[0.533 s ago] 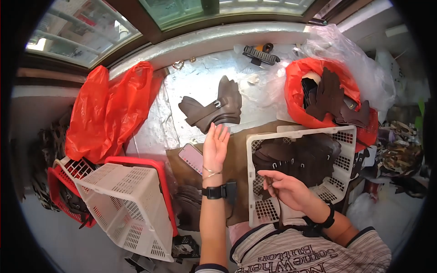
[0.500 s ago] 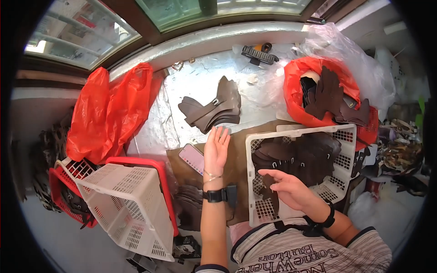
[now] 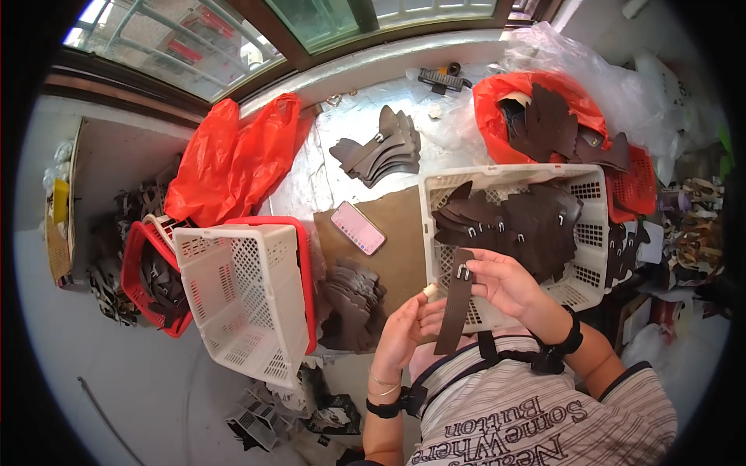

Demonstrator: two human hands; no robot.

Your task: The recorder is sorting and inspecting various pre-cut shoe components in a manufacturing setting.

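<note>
My right hand [image 3: 509, 286] pinches a dark brown shoe-strap-like piece [image 3: 454, 318] near its top, beside a small metal buckle [image 3: 464, 272]. The piece hangs down, slightly tilted, over the near left corner of a white plastic basket [image 3: 426, 233]. Close to its left edge, my left hand [image 3: 408, 326] is open, thumb raised apart and fingers reaching to the strap; whether they touch it is unclear. A pale cover [image 3: 430, 290] sits on the thumb tip. Many similar buckled brown pieces [image 3: 513, 229] lie layered inside the basket.
Stacked brown pieces [image 3: 385, 151] lie on the silvery tabletop, others [image 3: 350, 303] on the brown board near a phone [image 3: 358, 228]. An empty white basket [image 3: 241, 295] leans at left below red bags [image 3: 233, 167]. A red bag of pieces [image 3: 486, 101] stands far right.
My right hand has lifted the strap piece out of the basket's near left part, toward me. My left hand has drawn back from the tabletop stack to the strap. The view has shifted.
</note>
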